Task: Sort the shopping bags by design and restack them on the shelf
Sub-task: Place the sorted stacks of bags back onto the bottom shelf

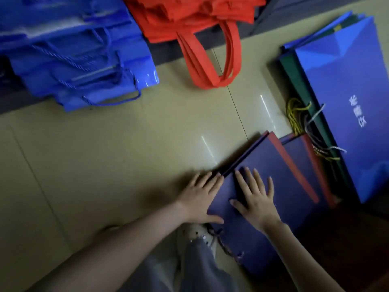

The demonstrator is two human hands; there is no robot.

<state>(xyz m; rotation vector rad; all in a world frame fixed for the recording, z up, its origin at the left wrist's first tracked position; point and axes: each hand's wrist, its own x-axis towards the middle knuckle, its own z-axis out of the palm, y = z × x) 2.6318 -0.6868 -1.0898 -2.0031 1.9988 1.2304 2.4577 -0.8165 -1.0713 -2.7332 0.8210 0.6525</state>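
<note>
Both hands flat, fingers straight: right hand (257, 200) presses navy paper bag (280, 186) on floor (126, 154); left hand (201, 199) against bag's left edge.

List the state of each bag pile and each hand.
left hand, flat against navy bags' edge.
right hand, flat atop navy bags.
navy bags, folded flat, stacked on floor.
glossy blue bags, piled flat, handles loose.
red fabric bags, stacked, handles drooping.
printed blue bag, flat atop green bags.

The glossy bags (80, 66) are bright blue, and the fabric bags (189, 17) are plain orange-red. The flat bags (284, 186) are dark navy with a red edge stripe. The large bag (347, 91) is blue with white characters, beside a dark green bag (294, 81) with yellow cords (294, 114). The floor (126, 144) is pale beige tile.
</note>
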